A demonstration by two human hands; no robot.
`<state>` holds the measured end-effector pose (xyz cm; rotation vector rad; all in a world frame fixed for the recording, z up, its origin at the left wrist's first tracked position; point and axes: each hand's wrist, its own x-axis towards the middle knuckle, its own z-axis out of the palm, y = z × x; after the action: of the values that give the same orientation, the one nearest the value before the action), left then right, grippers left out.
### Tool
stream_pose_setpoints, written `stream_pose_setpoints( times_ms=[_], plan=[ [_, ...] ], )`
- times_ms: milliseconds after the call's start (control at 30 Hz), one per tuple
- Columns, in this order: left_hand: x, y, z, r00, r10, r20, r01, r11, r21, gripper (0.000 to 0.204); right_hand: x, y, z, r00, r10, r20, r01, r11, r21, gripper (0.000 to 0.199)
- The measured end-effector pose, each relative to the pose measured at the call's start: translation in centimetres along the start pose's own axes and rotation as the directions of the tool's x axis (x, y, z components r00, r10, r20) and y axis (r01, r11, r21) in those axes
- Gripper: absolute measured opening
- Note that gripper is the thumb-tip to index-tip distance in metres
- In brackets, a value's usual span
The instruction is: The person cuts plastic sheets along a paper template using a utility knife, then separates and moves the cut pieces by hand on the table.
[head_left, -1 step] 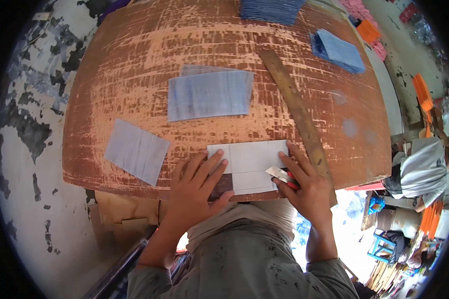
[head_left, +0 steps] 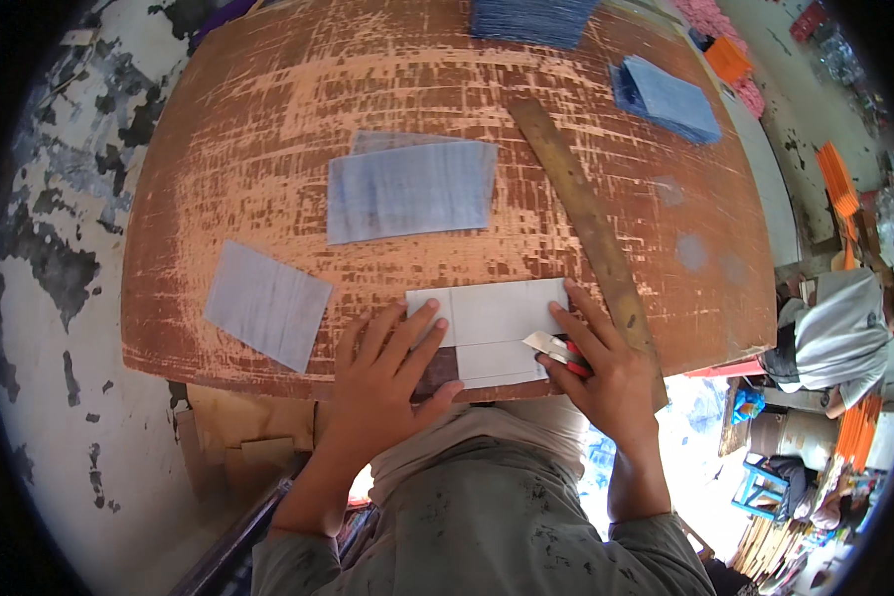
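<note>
A white card or stiff sheet [head_left: 507, 310] with thin lines across it lies at the near edge of the worn brown table [head_left: 710, 308]. My left hand [head_left: 385, 382] rests with fingers spread on its left end, over a dark brown patch [head_left: 440, 370] beside the white part. My right hand [head_left: 614, 382] grips a cutter knife with a red handle [head_left: 574, 360]. Its bare blade [head_left: 541, 344] points left above the sheet, while the index and middle fingers reach to the sheet's right end. How much of the handle sits in the palm is hidden.
A long brown ruler-like strip [head_left: 588, 226] slants to the right of the sheet. Pale blue-grey pieces [head_left: 412, 192] overlap mid-table; another [head_left: 266, 306] lies left. Blue stacks stand at the back [head_left: 534, 22] and back right [head_left: 671, 99]. A person in grey [head_left: 839, 323] is at the far right.
The view has shifted very slightly, so the table's things appear a little further left. Both hands keep their places on the sheet.
</note>
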<state>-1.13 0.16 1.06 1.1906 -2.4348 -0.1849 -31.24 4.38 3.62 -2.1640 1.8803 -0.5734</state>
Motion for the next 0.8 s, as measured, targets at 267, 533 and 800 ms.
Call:
stream_pose_setpoints(
  times_ms=[267, 533, 800],
  plan=[
    [3.3, 0.6, -0.3, 0.999, 0.041, 0.018, -0.038, 0.990, -0.134, 0.043, -0.2, 0.5, 0.1, 1.000, -0.012, -0.010, 0.012, 0.999, 0.044, 0.061],
    [6.6, 0.6, -1.7, 0.968, 0.087, 0.237, -0.014, 0.956, -0.293, 0.055, -0.2, 1.2, 0.6, 0.999, -0.033, -0.015, 0.034, 0.995, 0.091, 0.065],
    [10.4, 0.8, -3.0, 0.828, 0.238, 0.508, -0.064, 0.940, -0.336, 0.077, -0.1, 1.2, 0.2, 1.000, -0.024, 0.003, 0.023, 0.994, 0.105, 0.068]
  ],
)
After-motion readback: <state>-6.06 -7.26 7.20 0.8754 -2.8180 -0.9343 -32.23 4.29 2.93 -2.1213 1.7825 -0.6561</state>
